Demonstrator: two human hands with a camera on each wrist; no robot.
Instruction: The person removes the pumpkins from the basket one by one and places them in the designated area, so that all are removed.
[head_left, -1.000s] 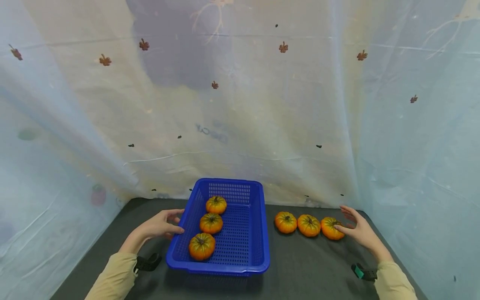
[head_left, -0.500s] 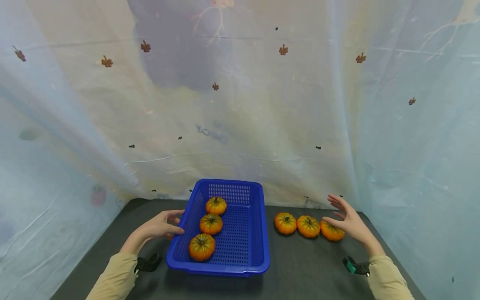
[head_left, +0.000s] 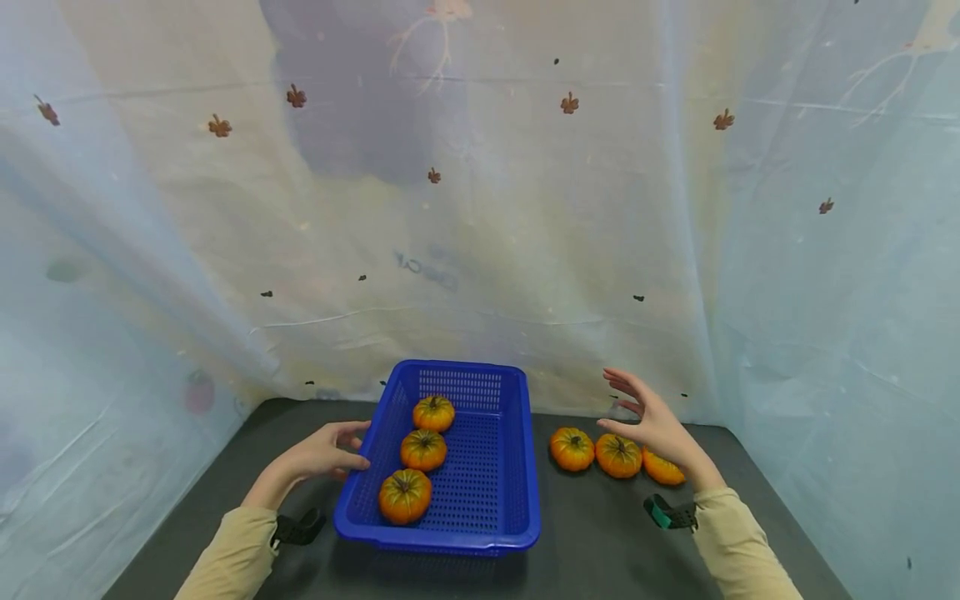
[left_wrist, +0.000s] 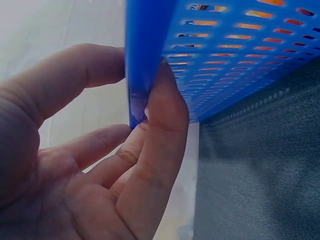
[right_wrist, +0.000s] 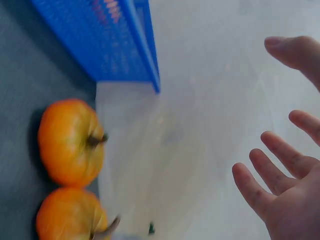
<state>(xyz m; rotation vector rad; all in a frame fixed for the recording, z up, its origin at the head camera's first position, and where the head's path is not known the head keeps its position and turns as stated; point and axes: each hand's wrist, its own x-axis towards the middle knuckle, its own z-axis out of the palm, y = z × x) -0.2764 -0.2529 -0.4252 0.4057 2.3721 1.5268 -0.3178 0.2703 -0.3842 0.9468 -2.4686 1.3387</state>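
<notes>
My left hand (head_left: 321, 452) pinches the left rim of a blue plastic basket (head_left: 437, 540), thumb on one side and fingers curled round the other in the left wrist view. Inside, along the basket's left side, sit three small orange pumpkins, the nearest pumpkin (head_left: 405, 497) being the largest in view. My right hand (head_left: 654, 423) hovers with spread, relaxed fingers and holds nothing. Three more pumpkins stand in a row right of the basket: a left pumpkin (head_left: 572, 449), a middle pumpkin (head_left: 618, 457) and a right pumpkin (head_left: 663, 470), the last partly hidden by my right hand and wrist.
A dark grey table (head_left: 592, 542) carries everything. Behind and on both sides hangs a pale plastic sheet (head_left: 487, 233) with leaf prints, close to the table's back edge. A dark strap (head_left: 298, 527) circles my left wrist, and another strap (head_left: 670, 512) my right.
My right hand has lifted off the rightmost pumpkin and moved left, over the row, with nothing in it. The left hand, basket and pumpkins stay in place.
</notes>
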